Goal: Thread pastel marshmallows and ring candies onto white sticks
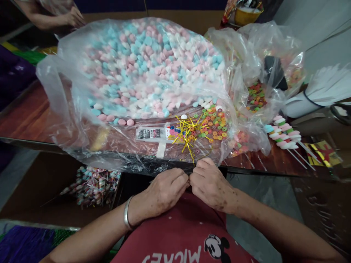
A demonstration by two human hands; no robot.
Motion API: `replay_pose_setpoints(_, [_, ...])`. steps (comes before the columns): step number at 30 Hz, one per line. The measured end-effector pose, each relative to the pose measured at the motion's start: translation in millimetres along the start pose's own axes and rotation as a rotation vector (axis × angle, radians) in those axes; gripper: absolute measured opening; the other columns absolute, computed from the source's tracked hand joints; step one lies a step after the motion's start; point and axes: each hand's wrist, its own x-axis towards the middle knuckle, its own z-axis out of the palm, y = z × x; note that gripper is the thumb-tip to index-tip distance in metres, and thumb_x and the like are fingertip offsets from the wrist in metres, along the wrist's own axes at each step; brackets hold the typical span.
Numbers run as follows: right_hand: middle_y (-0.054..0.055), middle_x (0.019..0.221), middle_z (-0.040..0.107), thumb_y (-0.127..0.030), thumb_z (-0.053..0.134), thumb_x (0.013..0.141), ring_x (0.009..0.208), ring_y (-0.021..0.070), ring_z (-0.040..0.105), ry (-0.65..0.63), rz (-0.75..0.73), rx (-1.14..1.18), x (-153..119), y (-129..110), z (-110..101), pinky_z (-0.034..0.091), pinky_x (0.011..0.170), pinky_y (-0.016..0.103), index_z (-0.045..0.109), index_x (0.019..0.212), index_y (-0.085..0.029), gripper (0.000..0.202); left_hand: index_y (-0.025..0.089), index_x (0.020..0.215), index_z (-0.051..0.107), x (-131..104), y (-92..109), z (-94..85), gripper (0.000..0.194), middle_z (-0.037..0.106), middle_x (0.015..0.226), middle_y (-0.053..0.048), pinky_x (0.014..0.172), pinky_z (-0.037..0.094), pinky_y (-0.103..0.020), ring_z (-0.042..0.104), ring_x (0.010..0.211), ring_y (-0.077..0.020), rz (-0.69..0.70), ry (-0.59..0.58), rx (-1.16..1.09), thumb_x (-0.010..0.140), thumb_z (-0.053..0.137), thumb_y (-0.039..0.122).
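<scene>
Left hand (pixel 167 190): curled nearly closed, fingertips pinched against those of the other hand at the table edge; something small appears to be held, too small to identify.
Right hand (pixel 211 184): likewise curled, thumb and fingers pressed together at the same spot; whether a gold tie is gripped cannot be told.
Gold twist ties (pixel 186 133): a loose heap is laid just beyond the knuckles, within easy reach.
Ring candies (pixel 215 124): many-coloured, scattered on the plastic beside the ties.
Large plastic bag (pixel 142 65): filled with pink, blue and white candies, spread open across the table (pixel 27 117), its mouth turned toward the hands so that pieces can be drawn out.
Printed label (pixel 153 133): lies flat under the plastic.
Finished candy sticks (pixel 283 133): set apart to the right, sticks pointing outward.
Box of wrapped sticks (pixel 91 182): placed low at the left, below the table edge.
Another person's hand (pixel 72 16): rests at the far left corner.
</scene>
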Motion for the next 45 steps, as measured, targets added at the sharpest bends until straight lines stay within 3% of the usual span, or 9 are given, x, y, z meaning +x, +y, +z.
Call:
replay_pose_setpoints(3, [0.002, 0.067, 0.055, -0.016, 0.037, 0.096, 0.069, 0.0156, 0.043, -0.043, 0.023, 0.138, 0.2, 17.7, -14.7, 0.035, 0.067, 0.031, 0.058, 0.072, -0.017, 0.031, 0.014, 0.086, 0.061, -4.2, -5.0, 1.0, 0.017, 0.063, 0.076, -0.007, 0.064, 0.045, -0.026, 0.054, 0.068, -0.0145, 0.057, 0.103, -0.026, 0.091, 0.046, 0.011])
replay_pose_setpoints(6, [0.006, 0.089, 0.063, -0.019, 0.039, 0.097, 0.084, 0.0172, 0.052, 0.024, 0.164, 0.129, -5.4, 52.6, -32.3, 0.039, 0.074, 0.031, 0.061, 0.100, -0.017, 0.023, 0.015, 0.079, 0.062, -2.1, -8.6, -6.7, 0.018, 0.060, 0.064, -0.002, 0.054, 0.042, -0.021, 0.052, 0.056, -0.0100, -0.293, 0.211, -0.336, 0.092, 0.050, 0.020])
replay_pose_setpoints(9, [0.006, 0.086, 0.062, -0.020, 0.044, 0.096, 0.083, 0.0190, 0.050, -0.095, 0.132, -0.074, -12.2, 83.8, -37.1, 0.037, 0.075, 0.033, 0.063, 0.093, -0.017, 0.020, 0.016, 0.072, 0.060, 3.8, -7.8, -13.6, 0.022, 0.057, 0.054, 0.003, 0.041, 0.035, -0.017, 0.044, 0.041, -0.0058, -0.690, 0.307, -0.765, 0.089, 0.058, 0.031])
replay_pose_setpoints(12, [0.005, 0.078, 0.058, -0.017, 0.047, 0.094, 0.078, 0.0188, 0.046, -0.229, 0.029, -0.231, -15.1, 95.5, -26.7, 0.034, 0.071, 0.032, 0.061, 0.078, -0.018, 0.021, 0.016, 0.072, 0.059, 9.4, -4.7, -13.4, 0.024, 0.060, 0.055, 0.003, 0.033, 0.031, -0.015, 0.041, 0.035, -0.0045, -0.844, 0.365, -1.058, 0.081, 0.067, 0.036])
replay_pose_setpoints(21, [0.007, 0.082, 0.057, -0.013, 0.045, 0.093, 0.079, 0.0199, 0.045, -0.173, 0.027, -0.290, -11.1, 100.7, -19.8, 0.037, 0.074, 0.033, 0.058, 0.079, -0.017, 0.020, 0.015, 0.068, 0.060, 21.2, -1.5, -10.3, 0.025, 0.067, 0.062, 0.000, 0.039, 0.042, -0.014, 0.055, 0.045, -0.0070, -0.791, 0.448, -1.261, 0.069, 0.078, 0.032])
replay_pose_setpoints(28, [0.001, 0.078, 0.059, -0.016, 0.042, 0.095, 0.072, 0.0141, 0.053, 0.200, 0.284, 0.134, 8.1, 72.3, -22.6, 0.042, 0.068, 0.027, 0.055, 0.088, -0.019, 0.014, 0.013, 0.071, 0.061, 35.8, -0.3, -4.5, 0.024, 0.069, 0.064, -0.001, 0.041, 0.046, -0.016, 0.058, 0.045, -0.0084, -0.688, 0.365, -1.348, 0.071, 0.077, 0.031])
replay_pose_setpoints(36, [-0.003, 0.067, 0.061, -0.017, 0.045, 0.090, 0.064, 0.0087, 0.055, 0.095, 0.469, 0.740, 20.8, 30.1, -5.7, 0.044, 0.063, 0.021, 0.055, 0.080, -0.017, 0.014, 0.014, 0.077, 0.055, 46.1, 1.0, 6.4, 0.032, 0.068, 0.059, -0.001, 0.038, 0.044, -0.015, 0.057, 0.041, -0.0089, -0.743, 0.289, -1.397, 0.070, 0.079, 0.034])
replay_pose_setpoints(42, [-0.003, 0.065, 0.063, -0.020, 0.046, 0.091, 0.064, 0.0091, 0.060, -0.016, 0.532, 0.943, 22.8, 29.8, -5.2, 0.046, 0.066, 0.022, 0.054, 0.075, -0.017, 0.018, 0.017, 0.080, 0.053, 43.0, 1.9, 9.4, 0.035, 0.068, 0.059, 0.000, 0.038, 0.043, -0.015, 0.057, 0.041, -0.0092, -0.758, 0.415, -1.337, 0.067, 0.079, 0.035])
replay_pose_setpoints(45, [-0.002, 0.068, 0.064, -0.018, 0.047, 0.091, 0.065, 0.0092, 0.059, 0.012, 0.528, 0.836, 21.3, 26.7, -1.7, 0.045, 0.065, 0.022, 0.056, 0.075, -0.017, 0.018, 0.016, 0.076, 0.056, 42.3, 3.3, 11.3, 0.029, 0.067, 0.061, 0.001, 0.042, 0.044, -0.016, 0.057, 0.044, -0.0082, -0.770, 0.473, -1.195, 0.070, 0.076, 0.036])
